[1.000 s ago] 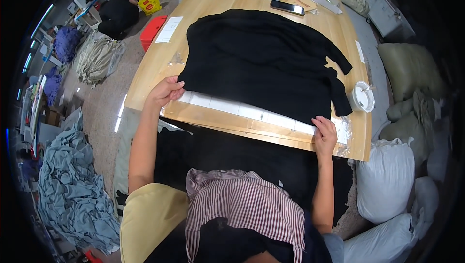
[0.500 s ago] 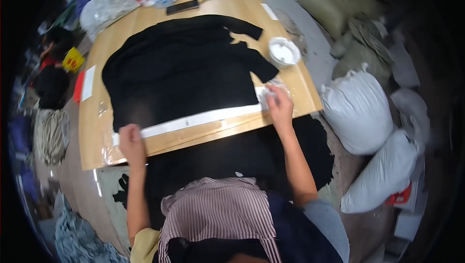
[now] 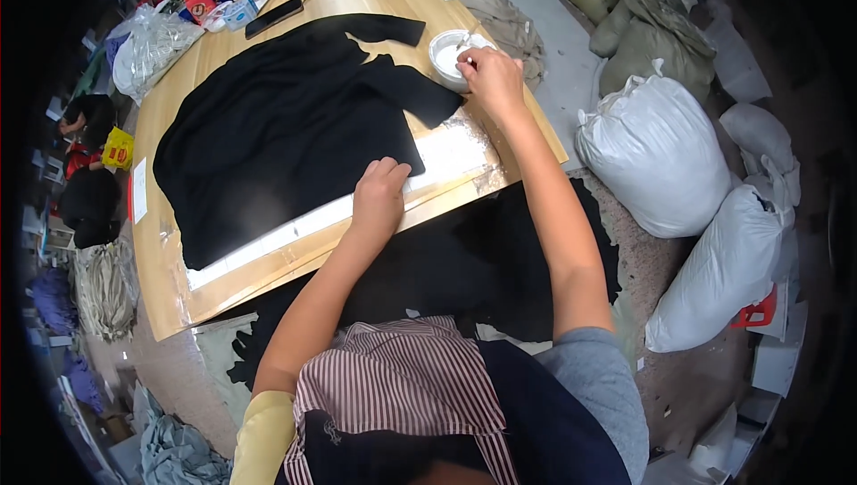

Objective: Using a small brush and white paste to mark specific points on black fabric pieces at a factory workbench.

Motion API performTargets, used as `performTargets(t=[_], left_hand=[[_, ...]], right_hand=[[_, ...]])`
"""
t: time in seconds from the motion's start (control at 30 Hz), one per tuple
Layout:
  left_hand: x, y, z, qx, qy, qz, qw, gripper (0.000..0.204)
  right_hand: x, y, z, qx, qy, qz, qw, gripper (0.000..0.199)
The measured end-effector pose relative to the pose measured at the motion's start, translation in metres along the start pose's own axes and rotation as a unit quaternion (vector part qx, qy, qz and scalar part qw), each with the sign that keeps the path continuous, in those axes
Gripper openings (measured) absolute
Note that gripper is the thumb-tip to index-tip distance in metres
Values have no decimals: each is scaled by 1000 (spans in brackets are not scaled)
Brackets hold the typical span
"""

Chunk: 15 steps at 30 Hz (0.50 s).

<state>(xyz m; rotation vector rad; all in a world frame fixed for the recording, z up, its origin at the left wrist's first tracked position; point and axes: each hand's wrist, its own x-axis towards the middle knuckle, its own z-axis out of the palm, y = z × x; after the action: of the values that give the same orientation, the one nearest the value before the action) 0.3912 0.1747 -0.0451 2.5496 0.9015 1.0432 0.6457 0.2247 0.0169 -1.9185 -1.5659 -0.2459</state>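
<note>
A black knitted sweater (image 3: 286, 128) lies spread on the wooden table, its short sleeves toward the right. My left hand (image 3: 379, 195) is closed at the sweater's right hem corner, its fingertips pinching the edge. A white strip (image 3: 277, 239) runs under the hem along the near side. At the right table edge stands a white bowl (image 3: 444, 63). My right hand (image 3: 494, 79) reaches over its rim with the fingers closed; something small and thin shows by the fingertips, but its kind is unclear.
A dark phone (image 3: 274, 18), red packs (image 3: 198, 1) and a clear plastic bag (image 3: 152, 49) lie toward the table's far left. Stuffed white sacks (image 3: 656, 154) stand on the floor at right. Black cloth (image 3: 446, 262) hangs below the near table edge.
My left hand has moved from the left hem corner to the right one. My right hand has gone from the right hem up to the bowl. The view has shifted.
</note>
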Motion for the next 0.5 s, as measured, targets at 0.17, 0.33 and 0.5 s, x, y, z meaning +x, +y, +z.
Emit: performTargets(t=[0.17,0.33,0.5], left_hand=[[9,3,9,24,-5,23,999,22],[-4,16,2,148,-53,-14,987,25],[-21,28,-6,115,-63,-23,991,59]], right_hand=[[5,10,-9,-6,84,-50,995,16],[-33,1,-30,-8,31,-80,996,14],[-68,-7,-55,100,156,-77,980,9]])
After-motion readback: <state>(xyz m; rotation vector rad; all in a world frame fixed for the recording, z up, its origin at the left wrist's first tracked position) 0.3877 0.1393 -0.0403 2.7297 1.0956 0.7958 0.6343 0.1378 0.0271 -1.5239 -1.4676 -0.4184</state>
